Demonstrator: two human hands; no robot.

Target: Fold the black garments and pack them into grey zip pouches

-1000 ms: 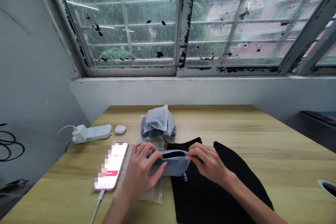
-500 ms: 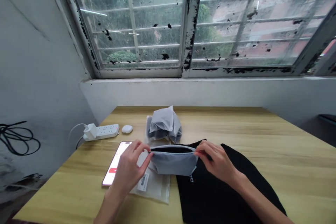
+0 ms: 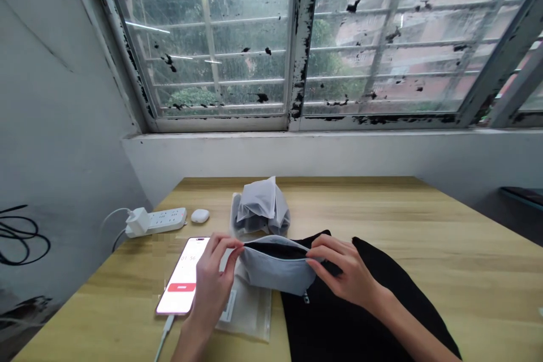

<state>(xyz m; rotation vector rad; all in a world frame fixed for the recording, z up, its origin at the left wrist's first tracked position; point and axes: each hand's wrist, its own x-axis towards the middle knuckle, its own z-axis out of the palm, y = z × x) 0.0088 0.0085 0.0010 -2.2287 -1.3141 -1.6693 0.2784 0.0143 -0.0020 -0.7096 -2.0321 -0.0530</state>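
Observation:
A light grey-blue zip pouch (image 3: pixel 278 275) hangs between my two hands with its long mouth gaping and a dark inside showing. My left hand (image 3: pixel 214 277) pinches the left end of the opening between thumb and fingers. At the right end, my right hand (image 3: pixel 348 266) grips the edge with thumb and forefinger. A small black-and-white tag (image 3: pixel 306 297) sticks out from the pouch's lower right. Beneath it lie a black cloth (image 3: pixel 335 325) and a clear plastic bag (image 3: pixel 250 317) with a white label, partly hidden by my left hand.
Left of my hand lies a lit phone (image 3: pixel 182 274) with a charging cable (image 3: pixel 164 336). Behind it are a white earbud case (image 3: pixel 200 215) and a power strip (image 3: pixel 167 219). Crumpled frosted bags (image 3: pixel 263 203) stand farther back on the wooden table (image 3: pixel 382 209), below the window.
The pouch's mouth gapes wider, and my right hand is slightly closer to my left. The view has shifted a little, so the phone shows more fully and its cable has come into sight.

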